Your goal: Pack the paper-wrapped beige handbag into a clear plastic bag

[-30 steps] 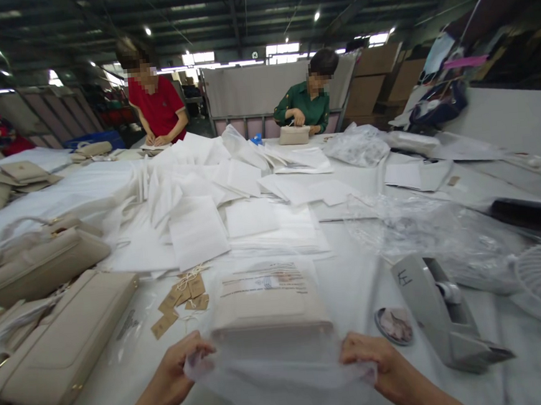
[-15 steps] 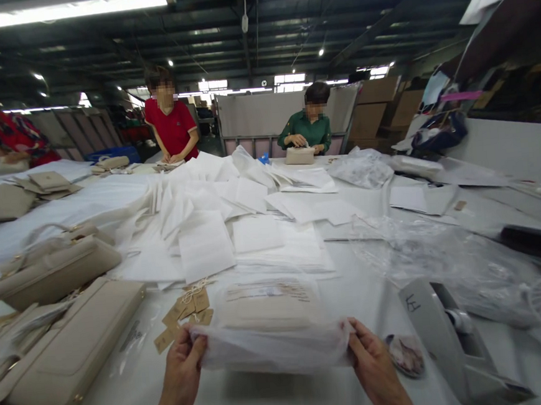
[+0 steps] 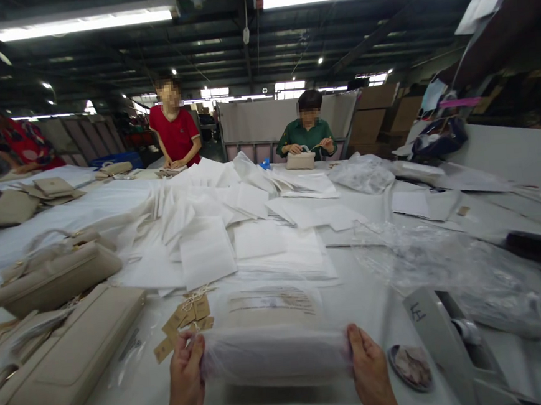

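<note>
While left hand (image 3: 186, 372) and right hand (image 3: 368, 362) clamp opposite ends of plastic sleeve (image 3: 275, 354), brown tags (image 3: 201, 307) lie at its ten o'clock, tape dispenser (image 3: 445, 345) at three.

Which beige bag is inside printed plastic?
The beige bag between the left hand and right hand: printed plastic covers it, while the bodies of the handbags at near left are bare.

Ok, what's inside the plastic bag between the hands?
Through the printed plastic bag, a beige item shows; cloudy folds hide its near side, and anything inside it can't be seen.
</note>
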Demonstrator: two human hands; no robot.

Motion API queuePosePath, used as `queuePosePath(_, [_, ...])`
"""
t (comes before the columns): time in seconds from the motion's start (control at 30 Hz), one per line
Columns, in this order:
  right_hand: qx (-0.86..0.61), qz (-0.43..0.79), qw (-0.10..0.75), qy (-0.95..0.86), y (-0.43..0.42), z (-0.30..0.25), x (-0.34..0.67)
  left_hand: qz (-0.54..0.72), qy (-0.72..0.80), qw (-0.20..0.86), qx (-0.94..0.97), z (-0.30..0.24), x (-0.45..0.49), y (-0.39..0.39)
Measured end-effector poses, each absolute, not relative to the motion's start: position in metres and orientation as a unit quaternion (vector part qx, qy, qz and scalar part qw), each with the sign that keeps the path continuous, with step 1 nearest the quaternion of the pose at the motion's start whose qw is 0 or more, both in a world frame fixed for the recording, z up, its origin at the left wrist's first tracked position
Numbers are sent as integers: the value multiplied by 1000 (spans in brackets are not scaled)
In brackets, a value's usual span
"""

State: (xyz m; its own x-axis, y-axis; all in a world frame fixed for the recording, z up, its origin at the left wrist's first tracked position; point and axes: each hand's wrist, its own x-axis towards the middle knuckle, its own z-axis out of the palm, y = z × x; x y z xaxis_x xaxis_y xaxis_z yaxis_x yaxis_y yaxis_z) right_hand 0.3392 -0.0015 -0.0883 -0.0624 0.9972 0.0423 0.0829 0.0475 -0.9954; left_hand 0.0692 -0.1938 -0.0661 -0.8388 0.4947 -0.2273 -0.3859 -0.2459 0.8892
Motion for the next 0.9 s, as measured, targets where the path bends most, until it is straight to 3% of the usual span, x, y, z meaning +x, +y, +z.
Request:
queuePosePath(0.1, [-499, 471, 473, -552, 7, -93, 344, 761, 541, 346, 87, -63, 57, -198])
queuePosePath(0.27, [-503, 478, 445, -566, 16, -90, 352, 613, 586, 487, 206, -64, 27, -214])
queuePosePath(0.47, [-455, 498, 388, -628, 12, -71, 365, 568, 642, 342, 384, -59, 23, -217])
queuePosePath(0.67, [-277, 526, 291, -749, -7, -59, 386, 631, 597, 376, 323, -60, 47, -209])
queuePosePath(0.77, [-214, 440, 256, -833, -16, -46, 390, 629, 620, 346, 318, -62, 52, -207])
queuePosePath(0.9, [-174, 355, 296, -869, -14, -31, 373, 622, 646, 280, 343, -65, 54, -202])
